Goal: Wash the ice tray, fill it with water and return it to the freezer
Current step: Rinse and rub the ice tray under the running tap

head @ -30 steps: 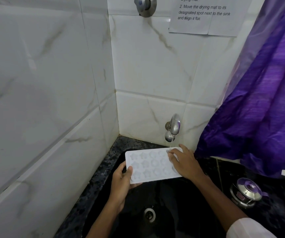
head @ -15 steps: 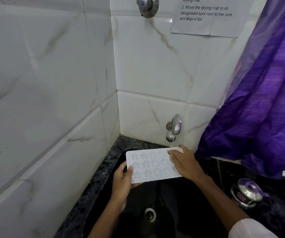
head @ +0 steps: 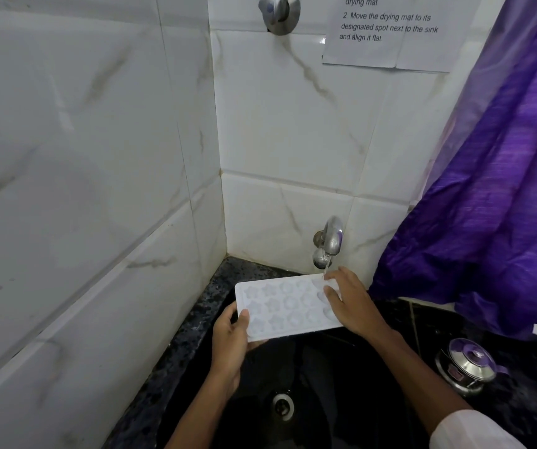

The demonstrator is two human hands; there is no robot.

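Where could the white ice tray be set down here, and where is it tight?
Free: the black sink basin around the drain, under the white star-moulded ice tray, and the speckled ledge along the left wall. Crowded: under the chrome tap, where the right hand works; the right counter holds a steel lidded pot. The left hand grips the tray.

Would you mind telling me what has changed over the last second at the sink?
Very little. The right hand shifted slightly along the far right end of the ice tray, its fingers rubbing the moulds under the thin stream from the tap. Nothing was taken or released. The left hand still grips the near left corner, and the tray stays over the sink.
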